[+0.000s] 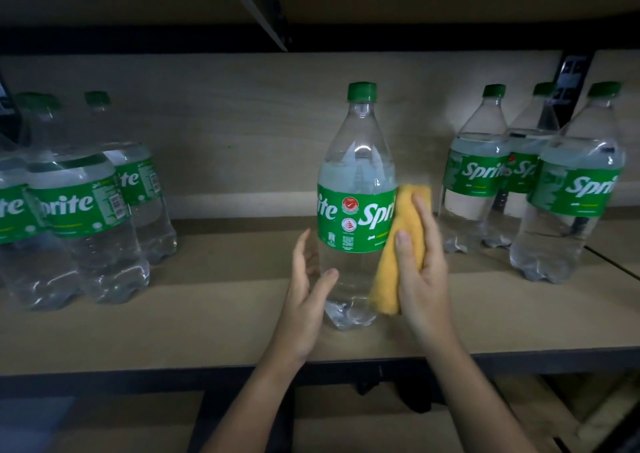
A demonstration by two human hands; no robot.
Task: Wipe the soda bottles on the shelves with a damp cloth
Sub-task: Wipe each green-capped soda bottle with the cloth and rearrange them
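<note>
Sprite bottle (356, 207) upright on shelf board (207, 314), long axis vertical, green cap up | right hand (420, 262) grips yellow cloth (401, 245) against bottle's right side | left hand (308, 290) fingers relaxed, thumb touching bottle's lower left

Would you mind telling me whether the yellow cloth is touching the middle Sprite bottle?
Touching. The head view shows the right hand pressing the yellow cloth against the right side of the middle bottle, the cloth overlapping its label edge with no gap.
</note>
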